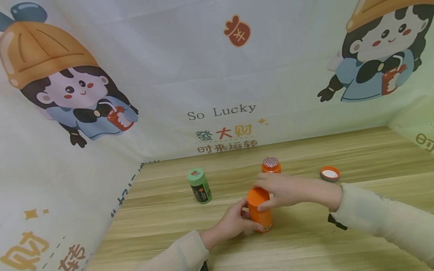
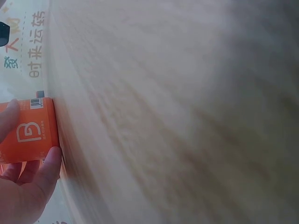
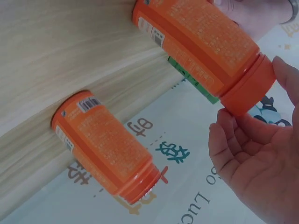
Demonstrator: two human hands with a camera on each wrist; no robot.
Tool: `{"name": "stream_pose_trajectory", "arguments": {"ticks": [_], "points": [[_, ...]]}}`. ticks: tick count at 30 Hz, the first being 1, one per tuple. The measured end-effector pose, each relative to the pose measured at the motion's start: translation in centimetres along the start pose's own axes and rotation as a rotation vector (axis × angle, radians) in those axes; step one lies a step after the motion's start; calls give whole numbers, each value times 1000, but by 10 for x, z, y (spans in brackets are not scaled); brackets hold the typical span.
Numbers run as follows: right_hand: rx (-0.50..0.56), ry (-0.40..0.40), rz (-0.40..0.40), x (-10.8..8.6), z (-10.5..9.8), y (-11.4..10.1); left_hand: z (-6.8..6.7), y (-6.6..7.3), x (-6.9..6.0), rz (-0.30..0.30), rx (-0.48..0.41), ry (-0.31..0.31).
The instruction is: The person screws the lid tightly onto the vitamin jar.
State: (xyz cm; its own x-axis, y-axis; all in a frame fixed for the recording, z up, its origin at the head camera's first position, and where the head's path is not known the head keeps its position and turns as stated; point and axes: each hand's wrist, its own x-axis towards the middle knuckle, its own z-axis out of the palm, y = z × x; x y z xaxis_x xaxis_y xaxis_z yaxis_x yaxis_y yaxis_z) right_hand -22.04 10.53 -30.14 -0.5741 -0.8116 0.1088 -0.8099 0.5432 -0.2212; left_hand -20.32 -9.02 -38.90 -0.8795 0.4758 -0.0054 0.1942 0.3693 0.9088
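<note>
Held bottle: an orange bottle [image 1: 260,215] stands about upright over the wooden table [image 1: 152,229], in front of the person; whether its base fully touches the wood, I can't tell.
Its lid: a smooth orange lid [image 3: 251,88] sits on top.
Left hand: the left hand [image 1: 234,220] is curled round the lower part of that bottle, thumb near the base.
Right hand: the right hand [image 1: 288,190] comes over from the other side, thumb and fingers bent to grip the lid at its edge.
Second orange bottle: another bottle [image 3: 105,142] stands just behind, lidless, a silvery patterned seal [image 1: 271,162] over its mouth.
Loose cap: an orange-and-grey cap [image 1: 330,174] lies to the right, white inside facing up.
Green bottle: a green bottle [image 1: 200,187] stands off to the left, cap on.
Backdrop: a pale printed cloth [image 1: 162,101] reading "So Lucky" hangs behind.
</note>
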Motion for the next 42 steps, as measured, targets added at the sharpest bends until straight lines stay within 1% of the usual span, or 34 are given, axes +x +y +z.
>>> {"name": "stream_pose_trajectory", "arguments": {"ticks": [3, 6, 10, 12, 16, 20, 26, 29, 33, 37, 42], "points": [[9, 10, 13, 1, 2, 0, 0, -1, 0, 3, -8, 0], [51, 31, 38, 2, 6, -1, 0, -1, -1, 7, -9, 2], [131, 95, 70, 0, 12, -3, 1, 1, -1, 20, 3, 6], [153, 126, 90, -1, 14, -4, 1, 1, -1, 29, 6, 4], [161, 158, 144, -2, 19, -5, 1, 2, -1, 31, 16, 3], [159, 170, 176, -1, 21, -6, 1, 3, -1, 29, 26, 2], [174, 167, 181, -2, 19, -7, 0, 4, -2, 24, 38, -3], [184, 148, 190, -2, 17, -7, 0, 4, -2, 17, 44, 1], [229, 105, 218, -7, 10, -5, -1, 4, -2, 6, 41, 16], [264, 86, 277, -20, -3, 4, -4, 1, 1, -23, 40, 54], [287, 83, 317, -40, -20, 28, -15, -1, 11, -64, 50, 109]]}}
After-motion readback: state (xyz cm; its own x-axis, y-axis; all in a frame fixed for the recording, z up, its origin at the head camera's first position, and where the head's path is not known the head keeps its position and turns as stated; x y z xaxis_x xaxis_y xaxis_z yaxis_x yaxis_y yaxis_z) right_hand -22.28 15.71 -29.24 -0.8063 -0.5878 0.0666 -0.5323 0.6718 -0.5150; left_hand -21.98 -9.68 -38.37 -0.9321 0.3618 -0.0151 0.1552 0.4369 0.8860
